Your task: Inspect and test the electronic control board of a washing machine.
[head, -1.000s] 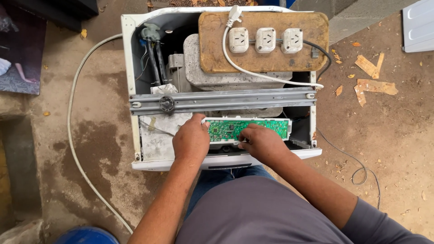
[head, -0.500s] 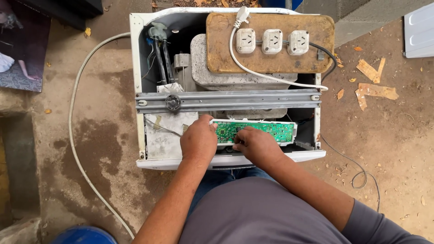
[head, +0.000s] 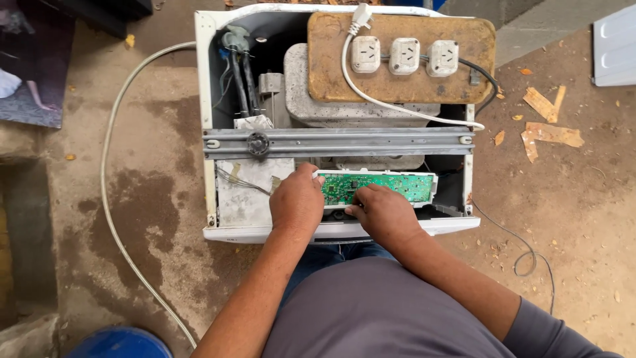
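An opened white appliance casing [head: 211,79] stands on the ground in front of me, with a grey metal crossbar [head: 344,140] across its top. A green circuit board [head: 391,186] sits in a white holder near the front edge. My left hand [head: 297,202] grips the board's left end, thumb at its top corner. My right hand [head: 383,213] rests on the board's lower edge with fingers curled over it. A wooden board with three white sockets [head: 404,58] lies on the casing's back, a white plug and cable [head: 358,73] running from it.
A white hose [head: 106,199] curves over the dirt floor at the left. Wood scraps [head: 546,122] lie at the right, and a thin dark wire [head: 523,255] loops beside them. A blue round container [head: 119,343] sits at bottom left. A white panel [head: 615,46] lies at top right.
The view has shifted slightly. Both hands stay on the green circuit board, with the right hand's fingers moved a little along its lower edge.
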